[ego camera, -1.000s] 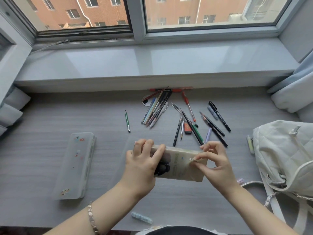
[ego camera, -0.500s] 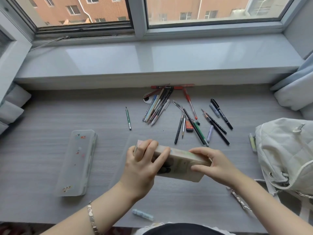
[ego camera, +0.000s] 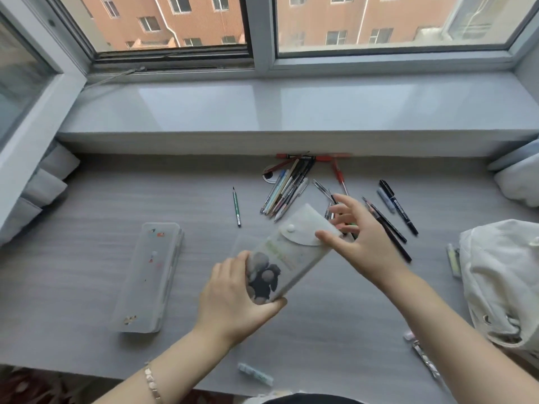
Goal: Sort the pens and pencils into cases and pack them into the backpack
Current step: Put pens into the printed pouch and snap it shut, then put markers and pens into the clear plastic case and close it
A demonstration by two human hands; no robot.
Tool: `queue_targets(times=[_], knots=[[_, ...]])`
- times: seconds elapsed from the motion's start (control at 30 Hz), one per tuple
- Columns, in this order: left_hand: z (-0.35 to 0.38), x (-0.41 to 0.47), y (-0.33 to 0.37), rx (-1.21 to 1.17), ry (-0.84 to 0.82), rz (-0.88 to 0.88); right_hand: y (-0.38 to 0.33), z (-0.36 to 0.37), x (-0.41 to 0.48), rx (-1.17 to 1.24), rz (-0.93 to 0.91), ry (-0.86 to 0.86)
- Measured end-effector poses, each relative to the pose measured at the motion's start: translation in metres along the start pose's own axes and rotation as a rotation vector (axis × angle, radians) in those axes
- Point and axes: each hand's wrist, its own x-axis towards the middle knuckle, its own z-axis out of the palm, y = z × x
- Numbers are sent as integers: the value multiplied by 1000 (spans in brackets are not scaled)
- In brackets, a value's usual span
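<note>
A grey wood-grain desk (ego camera: 87, 217) runs under the window. A white backpack (ego camera: 501, 272) slumps at its right edge. A clear plastic pencil box (ego camera: 148, 275) lies flat and closed towards the left, well apart from everything else.

Above the middle of the desk, both hands hold up a soft, frosted pencil pouch (ego camera: 291, 258), tilted with its flap end towards the back right. The left hand (ego camera: 230, 298) grips the lower end, with the thumb underneath and the fingers curled over the dark print. The right hand (ego camera: 364, 243) is spread wide and grips nothing. Its thumb lies against the edge of the lifted flap (ego camera: 303, 225) (the white snap shows, undone) and its fingers fan out beyond it.

The loose pens and pencils (ego camera: 287, 191) lie in a heap at the back edge, below the sill, and more of them trail off to the right behind the right hand. A black marker (ego camera: 398, 207) lies to the right of that trail. A green pencil (ego camera: 236, 207) lies by itself left of the heap. A pale highlighter (ego camera: 453, 259) lies just beside the backpack, and a small pastel stick (ego camera: 255, 373) lies near the front edge.
</note>
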Motion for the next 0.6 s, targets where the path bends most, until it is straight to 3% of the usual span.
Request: queue_targets(times=[0.13,0.23,0.33,0.47,0.6], knots=[[-2,20,-37,-124,125,-482,2,14,-4,-22,24,-65],[1,31,-65,43,144,-648,8,23,-10,-99,30,-133],[12,32,-75,140,99,-671,11,30,-14,-142,51,-195],[21,29,-78,229,65,-576,12,30,-16,-175,50,-227],[9,33,-88,278,250,-414,16,23,-18,-168,82,-200]])
